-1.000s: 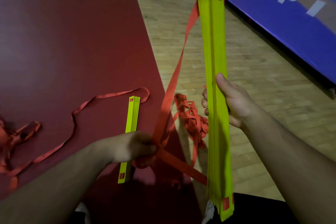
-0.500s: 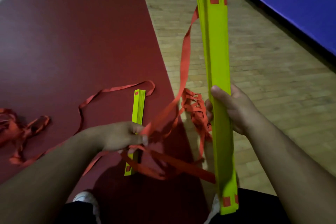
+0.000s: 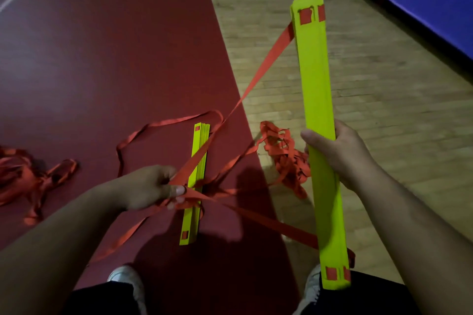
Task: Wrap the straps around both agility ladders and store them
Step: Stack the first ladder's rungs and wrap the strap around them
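Head view showed the right hand [image 3: 340, 158] gripping the stacked ladder [image 3: 317, 110] mid-length, while the left hand [image 3: 151, 186] pinched its straps [image 3: 268, 61]. Winding wanted steady tension, close beside that grip.

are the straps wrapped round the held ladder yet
Not wrapped: the straps run off both ends of the held ladder to the left hand.
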